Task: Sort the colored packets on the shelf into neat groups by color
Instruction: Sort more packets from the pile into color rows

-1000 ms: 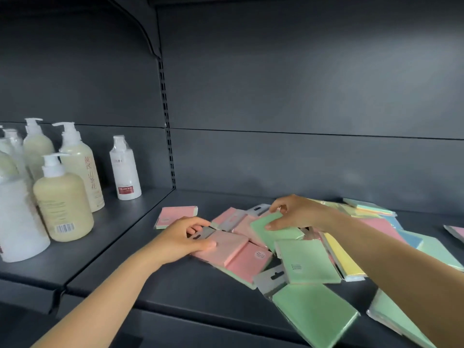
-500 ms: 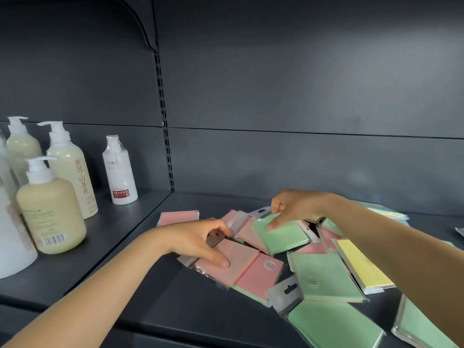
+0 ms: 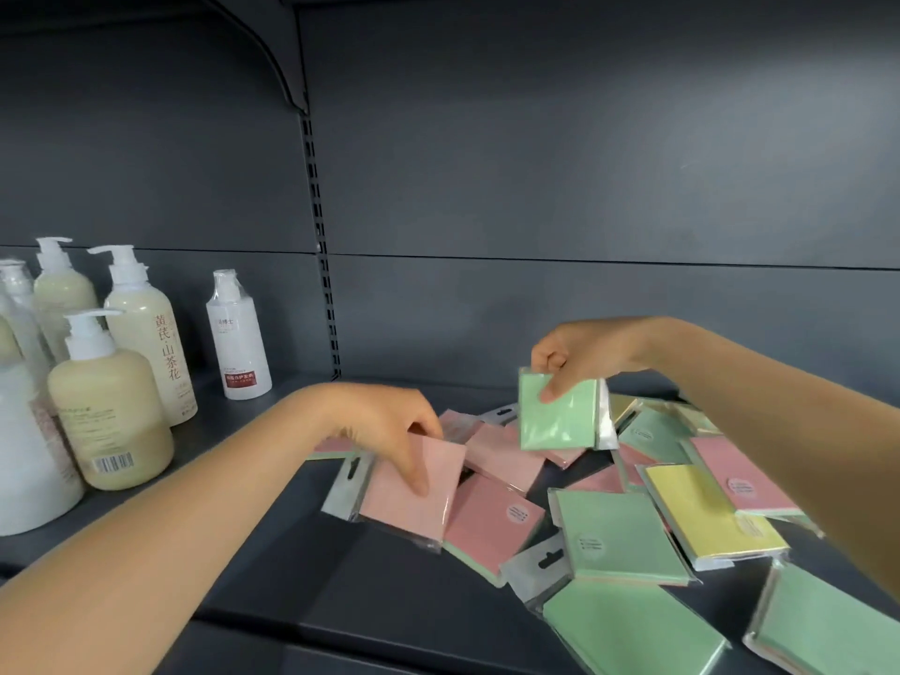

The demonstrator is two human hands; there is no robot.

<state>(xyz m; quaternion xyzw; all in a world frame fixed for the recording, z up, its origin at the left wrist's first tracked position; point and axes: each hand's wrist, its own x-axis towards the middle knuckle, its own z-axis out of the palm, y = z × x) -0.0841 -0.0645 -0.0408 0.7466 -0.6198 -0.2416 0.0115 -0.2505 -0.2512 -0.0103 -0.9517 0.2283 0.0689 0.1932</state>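
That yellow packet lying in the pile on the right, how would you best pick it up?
Probably by the near right edge of the yellow packet, coming from the front. It lies flat and slightly tilted on the pile, and that thick white edge overhangs the dark shelf, leaving room for fingers above and below.

We see a dark grey shelf (image 3: 272, 567) | loose heap of pink, green and yellow packets (image 3: 618, 533) lying overlapped on its right part | cream and white pump bottles (image 3: 109, 401) standing upright at its left
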